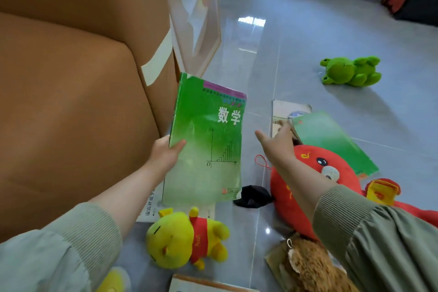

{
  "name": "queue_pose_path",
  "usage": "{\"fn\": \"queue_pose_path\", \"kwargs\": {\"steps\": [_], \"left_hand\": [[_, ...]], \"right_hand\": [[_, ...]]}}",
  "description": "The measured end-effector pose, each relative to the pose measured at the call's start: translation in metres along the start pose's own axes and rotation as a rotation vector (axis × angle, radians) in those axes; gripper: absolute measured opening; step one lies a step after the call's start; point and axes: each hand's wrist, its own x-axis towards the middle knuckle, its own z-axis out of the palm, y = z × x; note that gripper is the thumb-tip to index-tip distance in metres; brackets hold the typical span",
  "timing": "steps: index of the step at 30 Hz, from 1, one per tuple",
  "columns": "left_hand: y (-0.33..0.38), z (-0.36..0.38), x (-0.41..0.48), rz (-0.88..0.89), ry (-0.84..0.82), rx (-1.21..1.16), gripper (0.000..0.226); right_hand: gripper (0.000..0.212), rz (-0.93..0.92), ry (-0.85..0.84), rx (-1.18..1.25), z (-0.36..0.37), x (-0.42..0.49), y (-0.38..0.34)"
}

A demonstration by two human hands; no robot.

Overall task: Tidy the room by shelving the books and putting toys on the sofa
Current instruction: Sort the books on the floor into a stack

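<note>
Fingers of the left hand (163,154) are clamped on the lower left edge of a green maths book (208,140), with the thumb laid across the cover and the rest hidden behind it. The book is held up off the floor, its cover facing the camera, just beside the front corner of the brown sofa (71,102).

Fingers of the right hand (277,142) are stretched out straight and slightly spread, holding nothing. Their tips reach the near corner of a second green book (331,142), but whether they touch it cannot be told. That book lies flat on the grey tiled floor (308,42), overlapping a beige book (289,109) beneath it.

Under the right forearm lies a large red plush (315,173), with a black cloth (252,193) at its left side. A yellow bear (187,237) in a red shirt lies on its back below the held book, partly on a white booklet (151,201). A brown plush (312,265) sits at the lower right. A green frog (350,71) lies well apart, farther out on the floor. A sheer curtain (194,19) hangs beside the sofa.
</note>
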Motion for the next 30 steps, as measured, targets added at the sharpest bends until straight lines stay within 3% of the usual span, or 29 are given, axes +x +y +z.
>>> {"fn": "queue_pose_path", "kwargs": {"steps": [4,6,8,10,12,16,19,20,23,26,28,30], "left_hand": [[-0.019,-0.011,-0.007,-0.181,-0.026,-0.173,0.014],[-0.024,-0.013,-0.007,-0.244,-0.078,-0.24,0.024],[-0.025,-0.014,-0.003,-0.26,-0.136,-0.216,0.035],[-0.025,-0.012,0.003,-0.238,-0.204,-0.084,0.04],[-0.027,-0.006,0.005,-0.212,-0.263,0.019,0.048],[-0.045,0.011,0.005,-0.254,-0.415,0.189,0.092],[-0.051,0.027,-0.001,-0.223,-0.443,0.498,0.071],[-0.051,0.033,-0.001,-0.205,-0.433,0.546,0.065],[-0.047,0.054,-0.001,-0.107,-0.446,0.623,0.057],[-0.045,0.08,0.005,-0.056,-0.46,0.629,0.052],[-0.042,0.1,0.007,-0.042,-0.462,0.616,0.05],[-0.037,0.118,0.006,-0.037,-0.483,0.631,0.049]], "right_hand": [[0.094,0.384,-0.405,0.139,0.025,-0.021,0.035],[0.059,0.472,-0.543,0.265,0.03,-0.031,0.046],[0.008,0.402,-0.456,0.282,0.035,-0.033,0.049],[0.012,0.259,-0.243,0.124,0.039,-0.029,0.051],[0.011,0.172,-0.142,0.03,0.043,-0.028,0.051],[0.011,0.255,-0.205,0.091,0.059,-0.033,0.07],[0.044,0.392,-0.327,0.132,0.065,-0.034,0.087],[0.046,0.392,-0.321,0.082,0.061,-0.034,0.09],[0.048,0.244,-0.238,-0.194,0.041,-0.027,0.099],[0.041,-0.092,-0.161,-0.429,0.019,-0.011,0.088],[0.035,-0.39,-0.1,-0.741,0.005,0.009,0.084],[0.034,-0.438,-0.176,-1.102,-0.013,0.028,0.084]]}}
